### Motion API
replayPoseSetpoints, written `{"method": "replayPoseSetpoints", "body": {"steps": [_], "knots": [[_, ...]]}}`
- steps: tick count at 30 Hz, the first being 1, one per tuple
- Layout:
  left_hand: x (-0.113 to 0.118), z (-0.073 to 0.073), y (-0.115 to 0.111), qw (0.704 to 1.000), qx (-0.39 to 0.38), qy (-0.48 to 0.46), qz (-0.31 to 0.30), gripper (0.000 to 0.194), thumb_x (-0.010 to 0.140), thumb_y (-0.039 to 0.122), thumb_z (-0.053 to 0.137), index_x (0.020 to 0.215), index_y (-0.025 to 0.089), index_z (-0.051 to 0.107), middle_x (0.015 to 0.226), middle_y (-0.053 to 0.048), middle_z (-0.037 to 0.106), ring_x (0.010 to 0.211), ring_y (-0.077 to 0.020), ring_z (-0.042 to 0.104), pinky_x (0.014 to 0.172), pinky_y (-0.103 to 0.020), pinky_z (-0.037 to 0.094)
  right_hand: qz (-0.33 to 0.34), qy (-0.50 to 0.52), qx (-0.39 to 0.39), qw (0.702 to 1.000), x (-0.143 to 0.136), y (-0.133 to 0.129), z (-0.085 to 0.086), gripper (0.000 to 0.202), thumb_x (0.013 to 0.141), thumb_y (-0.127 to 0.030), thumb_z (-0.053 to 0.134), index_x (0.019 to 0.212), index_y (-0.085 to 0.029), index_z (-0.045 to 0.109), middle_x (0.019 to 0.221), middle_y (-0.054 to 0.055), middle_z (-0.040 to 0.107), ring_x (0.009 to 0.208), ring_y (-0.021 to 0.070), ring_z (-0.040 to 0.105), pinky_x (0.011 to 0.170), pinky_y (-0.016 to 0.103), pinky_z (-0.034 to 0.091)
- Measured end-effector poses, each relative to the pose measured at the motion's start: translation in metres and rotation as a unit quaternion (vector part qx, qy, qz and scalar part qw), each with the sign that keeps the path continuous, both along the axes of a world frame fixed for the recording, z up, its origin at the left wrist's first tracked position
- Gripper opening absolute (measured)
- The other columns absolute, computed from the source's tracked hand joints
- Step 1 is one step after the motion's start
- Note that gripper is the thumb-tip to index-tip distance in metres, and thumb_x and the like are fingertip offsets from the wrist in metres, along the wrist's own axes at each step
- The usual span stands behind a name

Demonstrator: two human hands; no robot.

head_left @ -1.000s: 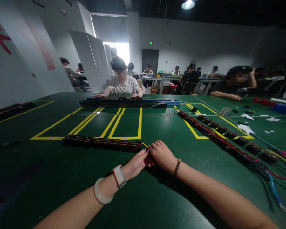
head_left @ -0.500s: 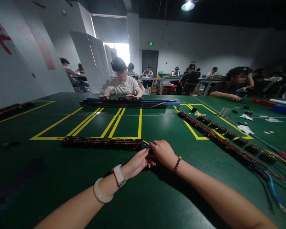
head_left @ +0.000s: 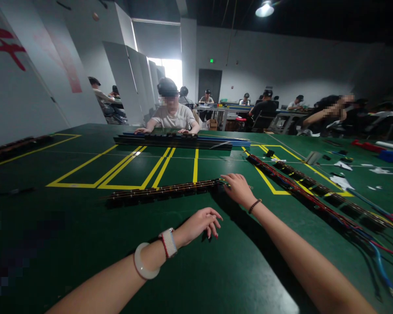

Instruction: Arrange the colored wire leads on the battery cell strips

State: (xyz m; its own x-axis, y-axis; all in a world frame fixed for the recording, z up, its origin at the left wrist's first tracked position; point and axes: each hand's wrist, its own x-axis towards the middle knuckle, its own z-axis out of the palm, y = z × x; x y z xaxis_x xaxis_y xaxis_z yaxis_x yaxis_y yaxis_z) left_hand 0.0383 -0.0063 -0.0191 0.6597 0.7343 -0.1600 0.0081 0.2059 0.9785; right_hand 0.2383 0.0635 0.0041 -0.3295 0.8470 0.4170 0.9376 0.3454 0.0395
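A long black strip (head_left: 163, 191) with thin copper-coloured lines along it lies slantwise on the green table, its right end farther from me. My right hand (head_left: 239, 189) grips that right end, where short wires come out; the fingertips partly hide them. Nearer to me, my left hand (head_left: 201, 224) hovers apart from the strip. Its fingers are loosely bent and spread, with nothing in them. A pale bangle (head_left: 146, 261) and a watch with a woven band (head_left: 168, 243) are on the left wrist, a dark beaded bracelet (head_left: 254, 206) on the right.
Two similar strips, one with red and blue cables (head_left: 301, 189) and one darker strip (head_left: 334, 196), lie to the right. Long black and blue channels (head_left: 180, 141) lie before a co-worker (head_left: 173, 115) across the table. Yellow tape (head_left: 195, 165) marks the tabletop; paper scraps (head_left: 342, 181) lie right.
My right hand has moved away from me and right, and the strip has shifted right and turned with it. My left hand has come away from the strip's end. The person at right has leaned over.
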Motion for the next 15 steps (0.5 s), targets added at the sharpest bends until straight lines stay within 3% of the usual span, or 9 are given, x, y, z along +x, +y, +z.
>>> {"method": "replayPoseSetpoints", "body": {"steps": [3, 5, 11, 15], "knots": [[0.0, -0.002, 0.001, 1.0, 0.011, 0.002, -0.004, 0.022, 0.082, 0.032, 0.047, 0.091, 0.012, 0.05, 0.076, -0.005, 0.059, 0.056, -0.0105, 0.06, 0.044, -0.018, 0.037, 0.094, 0.032, -0.013, 0.995, -0.015, 0.005, -0.002, 0.05, 0.081, -0.045, 0.052, 0.124, -0.019, 0.045, 0.116, 0.011, 0.052, 0.106, 0.0228, 0.046, 0.094, 0.039, 0.028], [0.0, -0.003, 0.001, 1.0, 0.015, 0.004, -0.005, 0.022, 0.082, 0.032, 0.047, 0.091, 0.012, 0.05, 0.076, -0.005, 0.059, 0.056, -0.0105, 0.06, 0.044, -0.018, 0.037, 0.121, 0.033, -0.028, 0.992, -0.026, 0.011, -0.005, 0.058, 0.078, -0.053, 0.052, 0.123, -0.018, 0.045, 0.115, 0.011, 0.052, 0.106, 0.0225, 0.045, 0.096, 0.04, 0.025], [0.0, -0.001, 0.0, 1.0, 0.018, 0.011, -0.007, 0.021, 0.082, 0.032, 0.046, 0.09, 0.012, 0.05, 0.075, -0.004, 0.059, 0.055, -0.0109, 0.06, 0.045, -0.019, 0.038, 0.08, 0.013, -0.057, 0.995, -0.045, 0.037, -0.013, 0.045, 0.08, -0.056, 0.047, 0.103, -0.019, 0.059, 0.094, 0.007, 0.057, 0.091, 0.0185, 0.049, 0.084, 0.032, 0.031], [0.0, -0.001, 0.001, 1.0, 0.012, 0.007, -0.01, 0.021, 0.083, 0.031, 0.045, 0.09, 0.012, 0.05, 0.075, -0.005, 0.059, 0.055, -0.011, 0.06, 0.045, -0.02, 0.039, 0.056, 0.018, -0.042, 0.997, -0.046, 0.056, -0.016, 0.047, 0.079, -0.06, 0.045, 0.1, -0.021, 0.06, 0.091, 0.005, 0.058, 0.089, 0.019, 0.048, 0.081, 0.031, 0.03]]}}
